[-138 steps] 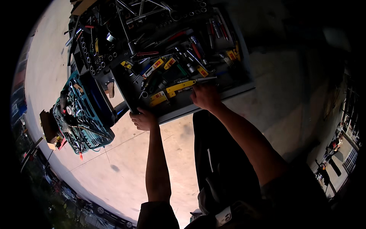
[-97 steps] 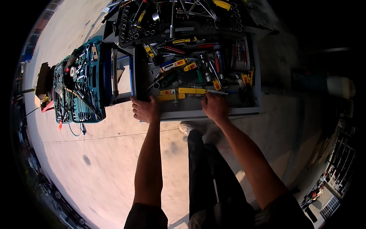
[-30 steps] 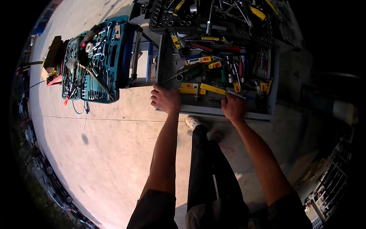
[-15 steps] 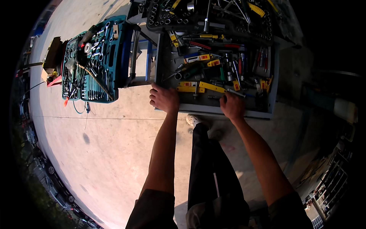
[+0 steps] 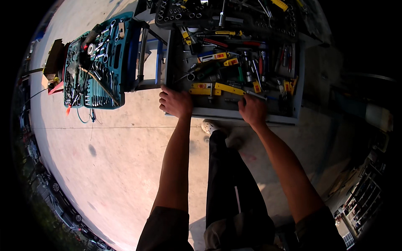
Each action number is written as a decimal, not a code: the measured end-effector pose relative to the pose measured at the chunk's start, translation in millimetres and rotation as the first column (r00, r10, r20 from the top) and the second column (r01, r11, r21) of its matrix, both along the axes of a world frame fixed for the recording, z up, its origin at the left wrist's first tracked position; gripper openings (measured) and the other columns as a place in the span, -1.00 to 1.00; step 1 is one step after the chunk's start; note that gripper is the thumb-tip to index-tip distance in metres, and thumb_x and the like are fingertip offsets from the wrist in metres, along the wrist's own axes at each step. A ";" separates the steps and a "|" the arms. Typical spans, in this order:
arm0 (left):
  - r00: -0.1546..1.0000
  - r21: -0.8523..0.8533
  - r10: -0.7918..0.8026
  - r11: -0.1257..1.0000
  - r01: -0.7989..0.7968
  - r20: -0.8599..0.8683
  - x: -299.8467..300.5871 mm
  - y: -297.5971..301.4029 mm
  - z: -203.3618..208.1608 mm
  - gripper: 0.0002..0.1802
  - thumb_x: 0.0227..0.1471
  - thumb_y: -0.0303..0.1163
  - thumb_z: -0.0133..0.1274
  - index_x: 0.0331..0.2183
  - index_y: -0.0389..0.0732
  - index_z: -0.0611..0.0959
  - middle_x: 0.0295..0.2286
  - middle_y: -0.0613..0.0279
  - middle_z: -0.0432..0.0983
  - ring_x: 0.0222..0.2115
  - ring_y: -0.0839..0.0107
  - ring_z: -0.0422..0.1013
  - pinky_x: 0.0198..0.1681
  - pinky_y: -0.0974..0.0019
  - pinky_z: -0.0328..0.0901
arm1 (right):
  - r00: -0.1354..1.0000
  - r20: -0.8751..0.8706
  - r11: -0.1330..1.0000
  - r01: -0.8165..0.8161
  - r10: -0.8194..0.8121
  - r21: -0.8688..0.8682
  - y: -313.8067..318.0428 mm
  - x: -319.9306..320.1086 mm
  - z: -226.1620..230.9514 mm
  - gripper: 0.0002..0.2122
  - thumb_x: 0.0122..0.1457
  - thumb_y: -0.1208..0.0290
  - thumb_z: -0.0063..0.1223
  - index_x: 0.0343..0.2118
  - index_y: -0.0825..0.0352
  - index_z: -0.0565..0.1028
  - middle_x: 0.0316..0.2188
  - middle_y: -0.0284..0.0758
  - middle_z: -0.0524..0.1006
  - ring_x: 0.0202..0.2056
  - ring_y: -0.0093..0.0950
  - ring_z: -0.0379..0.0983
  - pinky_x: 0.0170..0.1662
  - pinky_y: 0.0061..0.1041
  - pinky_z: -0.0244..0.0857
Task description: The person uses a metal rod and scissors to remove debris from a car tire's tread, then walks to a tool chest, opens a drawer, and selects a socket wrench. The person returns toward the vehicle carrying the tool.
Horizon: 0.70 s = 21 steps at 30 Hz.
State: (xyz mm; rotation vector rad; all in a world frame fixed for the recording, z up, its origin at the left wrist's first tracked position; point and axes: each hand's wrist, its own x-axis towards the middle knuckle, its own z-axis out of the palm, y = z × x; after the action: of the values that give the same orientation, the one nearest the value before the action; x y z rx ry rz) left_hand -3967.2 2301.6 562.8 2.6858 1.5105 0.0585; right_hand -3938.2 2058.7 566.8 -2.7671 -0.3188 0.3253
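A grey metal drawer (image 5: 217, 113) full of hand tools lies in front of me. My left hand (image 5: 176, 103) is closed over its near left corner, fingers curled round the side wall. My right hand (image 5: 253, 109) reaches over the front wall into the drawer. Its fingers are curled, and whatever they hold is hidden. Beside the right fingertips lies a slim silver tool (image 5: 256, 95). Just left of them is a long yellow handle (image 5: 229, 88), with a yellow-handled tool (image 5: 201, 91) close by. Screwdrivers (image 5: 260, 67) and pliers lie loosely further back.
Above the drawer lies a black socket set case (image 5: 188, 21) with loose tools on top. To the left are an open teal tool case (image 5: 118, 71) with spanners, a blue frame (image 5: 158, 62) and a cardboard box (image 5: 52, 67). Under the drawer front, my shoe (image 5: 209, 126) stands on concrete.
The drawer and tool cases sit slightly higher and further left in the picture, as the whole view has shifted. Both hands keep about the same places on the drawer.
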 end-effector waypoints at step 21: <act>0.999 0.057 0.016 0.998 -0.014 -0.031 3.7 -4.4 -0.2 -0.32 -0.27 -0.22 0.03 -0.04 -0.25 0.31 -0.23 0.00 0.39 -0.18 0.05 0.35 -0.14 0.06 0.17 | 1.000 0.031 1.000 0.002 -0.002 0.027 -3.3 1.2 -7.5 -0.80 0.01 0.22 0.02 -0.50 0.26 0.50 -0.57 -0.26 0.54 -0.51 -0.24 0.51 -0.43 -0.23 0.40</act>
State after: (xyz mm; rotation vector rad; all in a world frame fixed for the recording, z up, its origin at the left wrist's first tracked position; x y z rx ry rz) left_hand -3963.5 2297.2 562.6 2.7316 1.5611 0.0615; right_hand -3937.0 2055.4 559.3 -2.7477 -0.3257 0.2759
